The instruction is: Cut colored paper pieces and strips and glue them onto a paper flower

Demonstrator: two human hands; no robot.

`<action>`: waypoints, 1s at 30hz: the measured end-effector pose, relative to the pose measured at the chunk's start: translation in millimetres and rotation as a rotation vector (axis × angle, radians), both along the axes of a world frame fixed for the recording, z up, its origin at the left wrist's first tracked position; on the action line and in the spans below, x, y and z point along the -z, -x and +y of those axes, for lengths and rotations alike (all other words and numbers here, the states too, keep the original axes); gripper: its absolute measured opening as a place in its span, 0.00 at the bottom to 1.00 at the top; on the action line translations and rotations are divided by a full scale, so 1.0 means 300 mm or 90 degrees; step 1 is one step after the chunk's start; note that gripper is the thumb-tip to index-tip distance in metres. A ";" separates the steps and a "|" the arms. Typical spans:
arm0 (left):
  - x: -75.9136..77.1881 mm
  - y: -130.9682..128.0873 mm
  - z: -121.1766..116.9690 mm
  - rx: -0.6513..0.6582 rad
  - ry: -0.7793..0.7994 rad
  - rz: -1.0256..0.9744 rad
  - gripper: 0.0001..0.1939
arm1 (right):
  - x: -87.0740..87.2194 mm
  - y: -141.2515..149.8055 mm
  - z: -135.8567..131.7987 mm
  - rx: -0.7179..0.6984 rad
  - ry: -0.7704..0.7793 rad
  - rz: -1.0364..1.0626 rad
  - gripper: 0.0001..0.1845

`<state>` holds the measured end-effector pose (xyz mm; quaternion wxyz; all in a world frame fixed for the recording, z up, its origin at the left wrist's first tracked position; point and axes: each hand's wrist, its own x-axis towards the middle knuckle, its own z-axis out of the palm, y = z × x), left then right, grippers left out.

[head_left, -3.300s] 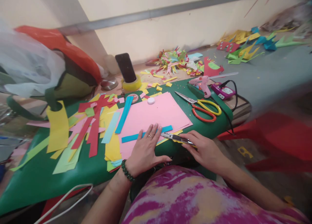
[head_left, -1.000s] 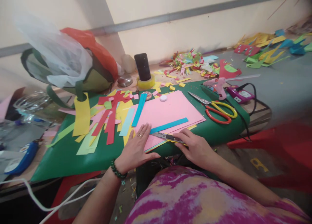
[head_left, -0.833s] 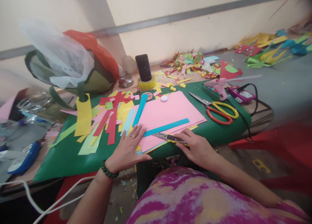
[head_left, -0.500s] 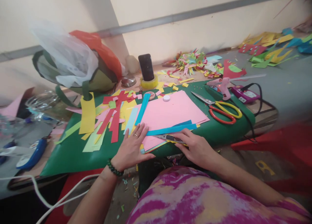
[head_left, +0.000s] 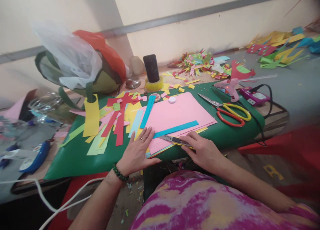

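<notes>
My left hand point(head_left: 138, 153) lies flat with fingers spread on the near left corner of a stack of pink paper point(head_left: 175, 116), pressing it onto the green mat point(head_left: 72, 156). My right hand point(head_left: 203, 151) grips a utility knife point(head_left: 175, 140) whose blade points left along the stack's near edge. A blue paper strip point(head_left: 176, 129) lies on the pink sheet just beyond the knife. A second blue strip point(head_left: 147, 107) lies at the sheet's left side.
Red, yellow and green paper cut-outs point(head_left: 110, 121) lie left of the stack. Scissors point(head_left: 228, 112), a pink glue gun point(head_left: 228, 86) and a purple device point(head_left: 255, 96) sit at the right. A phone point(head_left: 151, 68) stands in a tape roll. Bags point(head_left: 75, 66) sit at back left.
My left hand slid left to the stack's corner. The blue strip shifted on the pink sheet. My right hand kept the knife at the near edge. My head turned slightly left.
</notes>
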<state>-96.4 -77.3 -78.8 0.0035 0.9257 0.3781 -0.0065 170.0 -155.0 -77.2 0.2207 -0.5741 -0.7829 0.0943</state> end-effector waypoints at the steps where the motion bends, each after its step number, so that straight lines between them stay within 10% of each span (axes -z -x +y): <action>1: 0.001 0.000 -0.001 0.001 0.003 0.000 0.53 | 0.002 0.000 -0.003 -0.006 -0.004 0.004 0.13; 23: -0.007 0.016 0.014 -0.009 0.067 -0.040 0.50 | -0.061 0.009 -0.038 -0.048 0.031 0.045 0.11; 30: -0.045 -0.023 0.019 -0.107 0.007 -0.230 0.24 | -0.104 -0.229 -0.010 0.205 -0.200 0.073 0.13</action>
